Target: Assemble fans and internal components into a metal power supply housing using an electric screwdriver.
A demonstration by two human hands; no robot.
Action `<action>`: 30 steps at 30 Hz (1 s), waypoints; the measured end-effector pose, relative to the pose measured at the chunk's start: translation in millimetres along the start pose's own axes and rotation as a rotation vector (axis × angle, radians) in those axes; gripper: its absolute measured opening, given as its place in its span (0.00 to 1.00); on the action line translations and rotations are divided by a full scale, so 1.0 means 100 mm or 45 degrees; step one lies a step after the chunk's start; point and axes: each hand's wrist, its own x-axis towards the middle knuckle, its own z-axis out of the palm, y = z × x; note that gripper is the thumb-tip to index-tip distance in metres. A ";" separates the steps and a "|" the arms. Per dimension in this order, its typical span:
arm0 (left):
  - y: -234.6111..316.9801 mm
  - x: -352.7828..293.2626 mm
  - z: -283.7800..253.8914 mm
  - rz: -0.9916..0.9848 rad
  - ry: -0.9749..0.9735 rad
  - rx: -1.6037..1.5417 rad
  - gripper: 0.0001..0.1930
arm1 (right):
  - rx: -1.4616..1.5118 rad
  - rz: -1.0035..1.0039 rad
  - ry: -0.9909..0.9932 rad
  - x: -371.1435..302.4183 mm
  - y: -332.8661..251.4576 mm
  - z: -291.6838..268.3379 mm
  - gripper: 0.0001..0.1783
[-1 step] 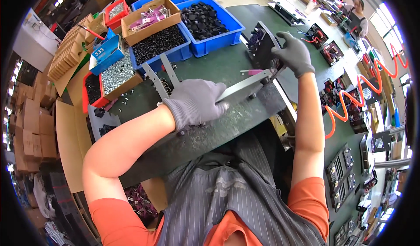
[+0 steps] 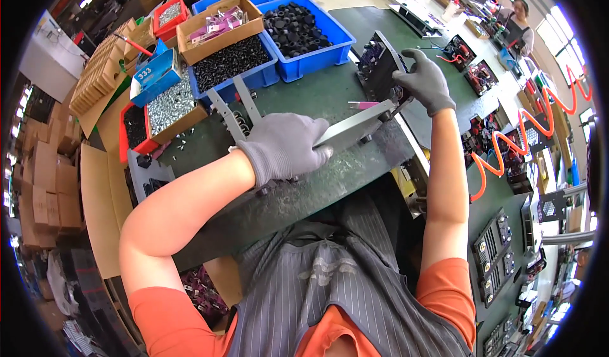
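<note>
My left hand (image 2: 288,146), in a grey glove, is closed on the near end of a grey metal bar (image 2: 355,123) above the green bench. The bar's other end reaches toward a black panel (image 2: 382,68) standing tilted at the right. At that panel's right edge is my right hand (image 2: 428,81), also gloved, its thumb and forefinger curved apart and a fingertip touching the panel. Two upright metal strips (image 2: 247,100) with holes and coiled parts (image 2: 240,123) stand just beyond my left hand. What lies under my left palm is hidden.
Blue bins hold black round parts (image 2: 295,27) and black screws (image 2: 228,62). A cardboard box of silver screws (image 2: 170,106) sits at the left. A pink-handled tool (image 2: 365,105) lies beyond the bar. An orange coiled hose (image 2: 501,151) hangs at the right. Another person (image 2: 520,24) sits far right.
</note>
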 end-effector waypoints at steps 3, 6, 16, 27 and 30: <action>0.00 0.01 0.02 0.025 0.035 -0.014 0.20 | 0.714 0.254 -0.227 -0.10 0.17 0.10 0.39; 0.01 -0.01 -0.01 0.006 0.019 -0.003 0.21 | 1.100 0.367 -0.479 -0.18 0.22 0.13 0.32; 0.05 -0.03 -0.03 0.004 -0.060 -0.003 0.20 | 1.594 0.124 -0.472 -0.41 0.02 0.46 0.30; 0.01 -0.01 -0.07 0.056 -0.040 0.039 0.20 | 1.669 0.287 -0.449 -0.46 -0.21 0.49 0.29; -0.10 -0.03 0.06 0.255 0.332 -0.134 0.23 | 1.808 0.339 -0.260 -0.56 -0.25 0.51 0.25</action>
